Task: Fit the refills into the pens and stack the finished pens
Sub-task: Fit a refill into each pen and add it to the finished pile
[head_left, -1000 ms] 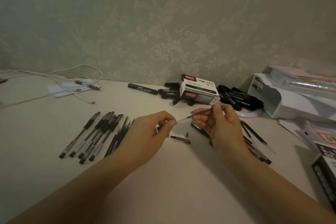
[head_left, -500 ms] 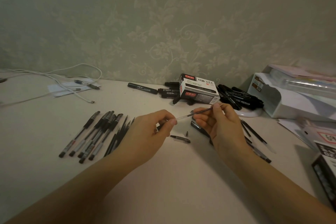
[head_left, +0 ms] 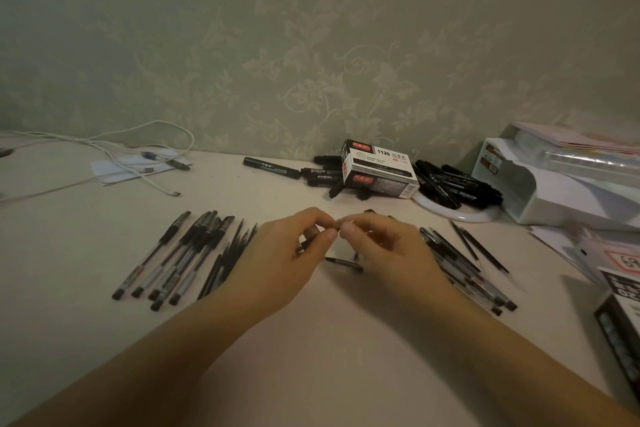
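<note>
My left hand (head_left: 287, 263) grips a pen barrel (head_left: 305, 243), of which only a dark stub shows under the fingers. My right hand (head_left: 388, 253) meets it fingertip to fingertip and pinches the end of the thin refill, which is almost wholly hidden between the two hands. A small dark pen part (head_left: 344, 264) lies on the table just below the hands. Several assembled pens (head_left: 173, 260) lie side by side at the left, with a bundle of thin dark refills (head_left: 228, 260) beside them. More clear pens (head_left: 464, 270) lie behind my right hand.
A marker box (head_left: 379, 170) and loose black markers (head_left: 450, 184) sit by the wall. A white cable (head_left: 138, 163) lies at the back left. A white desk organiser (head_left: 554, 191) and a dark box (head_left: 623, 340) stand at the right.
My right hand has moved left toward the left hand, and the long exposed refill between them has slid out of sight. The hands now touch at the fingertips.
</note>
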{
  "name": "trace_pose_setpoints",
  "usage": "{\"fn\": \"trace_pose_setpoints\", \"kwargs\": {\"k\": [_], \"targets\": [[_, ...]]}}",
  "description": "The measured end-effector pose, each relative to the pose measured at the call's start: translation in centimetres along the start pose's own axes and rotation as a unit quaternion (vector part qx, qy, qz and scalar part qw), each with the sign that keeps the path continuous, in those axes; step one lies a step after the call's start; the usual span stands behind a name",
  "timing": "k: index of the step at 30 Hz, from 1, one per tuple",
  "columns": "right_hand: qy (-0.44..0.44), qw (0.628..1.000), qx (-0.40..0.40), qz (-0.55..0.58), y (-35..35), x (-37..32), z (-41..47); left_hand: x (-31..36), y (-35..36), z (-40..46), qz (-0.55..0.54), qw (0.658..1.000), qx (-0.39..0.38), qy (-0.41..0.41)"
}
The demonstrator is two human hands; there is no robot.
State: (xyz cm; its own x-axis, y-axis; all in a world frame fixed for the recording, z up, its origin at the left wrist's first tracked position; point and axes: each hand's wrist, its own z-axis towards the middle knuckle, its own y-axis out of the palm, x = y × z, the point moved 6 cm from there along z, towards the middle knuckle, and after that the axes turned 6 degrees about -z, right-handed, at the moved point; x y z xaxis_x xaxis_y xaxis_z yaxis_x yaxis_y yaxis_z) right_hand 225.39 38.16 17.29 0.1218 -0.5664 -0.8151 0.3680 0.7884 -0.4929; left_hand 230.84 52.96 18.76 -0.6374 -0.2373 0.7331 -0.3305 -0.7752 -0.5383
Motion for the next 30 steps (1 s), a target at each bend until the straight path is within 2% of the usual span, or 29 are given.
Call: {"fn": "trace_pose_setpoints", "kwargs": {"k": [2,5,8,17,26,30], "targets": [[-0.021,0.995,0.003,-0.099,0.0,-0.1,0.0,0.0,-0.2,0.1,-0.001,1.000,0.006,0.000],[-0.063,0.965,0.014,-0.255,-0.3,0.0,0.1,-0.3,-0.5,0.1,0.009,1.000,0.015,-0.006],[-0.078,0.947,-0.023,-0.311,0.3,0.7,0.0,-0.6,-0.6,0.2,0.022,1.000,0.012,-0.011],[-0.101,0.945,-0.025,-0.311,0.3,0.7,0.1,-1.2,-0.4,0.2,0.051,0.999,0.004,-0.017],[-0.047,0.969,0.038,-0.241,-1.1,1.3,0.4,-1.6,-0.3,0.0,0.060,0.998,-0.008,-0.021],[-0.042,0.968,0.041,-0.244,-1.1,1.4,0.4,-1.8,-0.2,0.0,0.065,0.998,-0.015,-0.023]]}}
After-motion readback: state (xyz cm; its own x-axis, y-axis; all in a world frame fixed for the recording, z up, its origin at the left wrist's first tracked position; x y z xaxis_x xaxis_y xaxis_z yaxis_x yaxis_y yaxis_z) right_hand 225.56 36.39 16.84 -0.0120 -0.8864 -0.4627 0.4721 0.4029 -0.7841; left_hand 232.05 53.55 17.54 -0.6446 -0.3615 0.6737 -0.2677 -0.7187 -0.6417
